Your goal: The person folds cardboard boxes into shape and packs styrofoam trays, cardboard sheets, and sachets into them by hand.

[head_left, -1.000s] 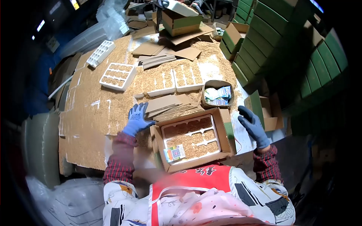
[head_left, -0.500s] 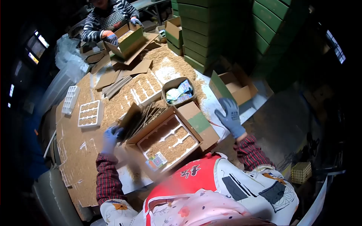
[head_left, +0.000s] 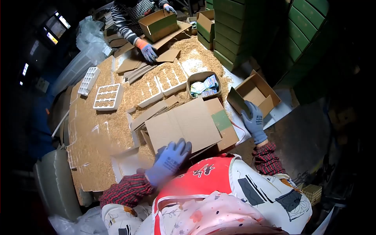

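Note:
A flat cardboard sheet (head_left: 184,124) lies over the carton in front of me and hides the tray inside. My left hand (head_left: 169,161), in a blue-grey glove, rests on the sheet's near-left edge, fingers spread and pointing up and right. To the right, my right hand (head_left: 254,120) is at the near flap of an empty open carton (head_left: 254,93), its thumb and fingers around the flap's edge. Beyond the sheet stands a small box of coloured packets (head_left: 204,85). More cardboard pieces (head_left: 150,113) lie at the sheet's left.
White trays (head_left: 108,97) filled with shavings stand on the shavings-covered table (head_left: 88,145). Across it, a co-worker's gloved hand (head_left: 148,51) touches cardboard beside a green-brown box (head_left: 158,26). Green box stacks (head_left: 231,29) rise at the back right.
The sheet has come over the carton with my left hand, covering the tray. My right hand has closed on the empty carton's flap. The co-worker's hand has moved from the box to cardboard.

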Demonstrator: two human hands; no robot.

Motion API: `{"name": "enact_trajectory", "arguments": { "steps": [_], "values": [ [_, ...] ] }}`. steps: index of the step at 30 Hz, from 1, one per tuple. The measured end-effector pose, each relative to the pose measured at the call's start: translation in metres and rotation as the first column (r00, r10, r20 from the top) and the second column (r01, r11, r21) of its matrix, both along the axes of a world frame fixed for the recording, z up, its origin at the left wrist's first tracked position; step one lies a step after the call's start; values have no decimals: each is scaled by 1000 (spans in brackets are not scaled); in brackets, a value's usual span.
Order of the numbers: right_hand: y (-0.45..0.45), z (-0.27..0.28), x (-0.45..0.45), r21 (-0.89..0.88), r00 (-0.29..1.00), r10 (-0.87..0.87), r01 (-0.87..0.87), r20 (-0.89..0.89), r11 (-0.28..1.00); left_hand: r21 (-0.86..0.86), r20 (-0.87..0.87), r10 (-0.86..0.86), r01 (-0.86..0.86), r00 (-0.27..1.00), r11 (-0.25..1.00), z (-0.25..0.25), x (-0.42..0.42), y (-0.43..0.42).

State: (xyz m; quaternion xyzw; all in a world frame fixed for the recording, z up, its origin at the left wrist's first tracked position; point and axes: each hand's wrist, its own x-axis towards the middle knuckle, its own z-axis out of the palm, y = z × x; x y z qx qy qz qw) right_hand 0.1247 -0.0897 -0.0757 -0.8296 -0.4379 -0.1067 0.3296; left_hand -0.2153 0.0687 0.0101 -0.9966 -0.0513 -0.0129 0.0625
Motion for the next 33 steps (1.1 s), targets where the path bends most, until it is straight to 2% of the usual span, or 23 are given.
{"name": "enact_trajectory", "arguments": {
  "steps": [2,4,5,6,8,9,10,12,13,14,15,16,17,18,20,21,23,25,27,29,31,32,33],
  "values": [
    [26,24,-24,202,962,239,-210,-132,957,33,-73,10,-7,997,999,-13,9,1],
    [48,33,-45,294,888,356,-271,-292,917,-120,-208,45,-71,977,990,-19,20,14],
    [58,32,-50,314,838,422,-320,-345,894,-260,-343,16,-111,939,959,-22,21,21],
    [67,26,-52,315,801,460,-355,-384,880,-255,-342,14,-107,940,961,-24,18,23],
    [83,14,-58,413,561,513,-306,-650,858,-497,-352,-59,-134,934,857,-21,15,25],
    [91,5,-55,437,481,562,-355,-673,826,-640,-400,-84,-212,913,739,-17,15,34],
    [93,2,-53,439,480,561,-351,-675,827,-702,-335,-58,-209,940,681,-6,9,38],
    [98,-5,-46,406,256,485,-306,-836,861,-889,40,209,-61,977,454,24,-4,40],
    [102,-18,-42,411,91,448,-273,-889,870,-815,236,411,-50,880,577,23,-14,45],
    [110,-31,-34,331,-132,306,-281,-943,901,-725,439,550,-82,711,684,19,-29,48],
    [109,-50,-32,309,156,441,-512,-884,801,-787,476,700,-97,532,609,-4,-47,60],
    [113,-68,-33,232,215,420,-577,-882,783,-843,479,815,-89,326,531,-32,-61,70],
    [117,-85,-34,152,275,406,-636,-872,757,-940,340,917,54,209,336,-44,-64,60],
    [121,-102,-35,70,332,399,-687,-855,723,-975,57,972,223,226,6,-90,-75,71],
    [115,-58,-67,-20,438,313,-607,-843,794,-974,26,963,223,269,-36,-140,-76,66],
    [111,-34,-86,-177,584,192,-515,-789,839,-973,-14,953,215,302,-82,-161,-74,57],
    [110,-22,-94,-139,545,181,-494,-818,858,-969,-85,920,183,383,-166,-181,-63,44],
    [98,8,-102,-48,485,224,-487,-845,872,-996,-53,941,-90,333,-24,-182,-40,35],
    [88,3,-113,60,476,312,-473,-822,879,-934,-113,926,-357,359,25,-119,-30,21],
    [72,0,-113,120,472,341,-437,-813,891,-985,-92,833,-171,545,3,-199,-54,55],
    [46,-4,-100,204,490,330,-294,-807,934,-950,-22,825,-269,565,159,-177,-24,59],
    [31,-6,-90,235,501,312,-212,-807,948,-951,-17,798,-257,603,174,-162,-5,59],
    [14,-18,-72,392,391,386,-69,-835,917,-978,-5,743,-157,669,135,-147,18,60]
  ]
}}
